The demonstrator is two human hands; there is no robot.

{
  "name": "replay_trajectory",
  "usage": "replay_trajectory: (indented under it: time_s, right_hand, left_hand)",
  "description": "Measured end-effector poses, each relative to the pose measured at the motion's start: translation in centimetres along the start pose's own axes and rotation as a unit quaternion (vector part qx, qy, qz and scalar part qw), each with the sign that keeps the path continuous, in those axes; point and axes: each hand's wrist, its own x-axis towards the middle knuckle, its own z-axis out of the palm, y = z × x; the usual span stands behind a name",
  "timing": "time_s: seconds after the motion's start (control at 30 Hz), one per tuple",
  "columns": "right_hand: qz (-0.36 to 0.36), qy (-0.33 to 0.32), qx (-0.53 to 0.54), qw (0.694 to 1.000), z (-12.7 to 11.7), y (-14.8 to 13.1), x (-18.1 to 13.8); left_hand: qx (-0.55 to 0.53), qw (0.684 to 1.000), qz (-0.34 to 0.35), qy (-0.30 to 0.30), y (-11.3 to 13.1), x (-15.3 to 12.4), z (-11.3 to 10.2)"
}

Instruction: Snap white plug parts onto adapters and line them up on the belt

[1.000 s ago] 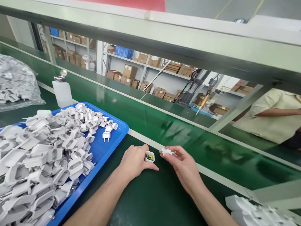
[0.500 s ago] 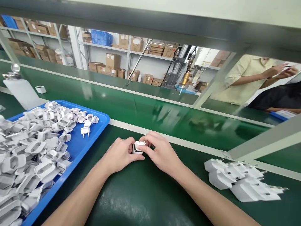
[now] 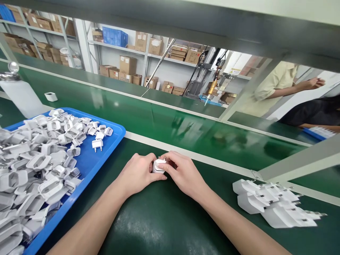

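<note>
the dark green matte desk (image 3: 164, 219) carries a blue plastic tray (image 3: 106, 156) heaped with loose white plug parts, and a cluster of finished white chargers (image 3: 273, 207) lies to the right. between them, just above the desk, the left hand (image 3: 136, 173) and right hand (image 3: 183, 173) both close their grip on one small white plastic charger body with two metal pins (image 3: 159, 165). it looks light, rigid and smooth; best pinched by its flat sides, clear of the pins. half a second ago the pin piece sat less fully seated.
</note>
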Motion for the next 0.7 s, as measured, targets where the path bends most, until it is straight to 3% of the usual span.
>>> replay_trajectory:
  time_s: [0.47,0.7]
  right_hand:
    - [-0.019,0.000,-0.019,1.000,0.0,0.2,0.4]
    - [0.027,0.047,0.068,0.996,1.0,0.0,-0.1]
  left_hand:
    - [0.016,1.000,-0.017,-0.001,0.4,-0.1,-0.3]
    - [-0.007,1.000,0.008,0.025,0.4,-0.6,0.2]
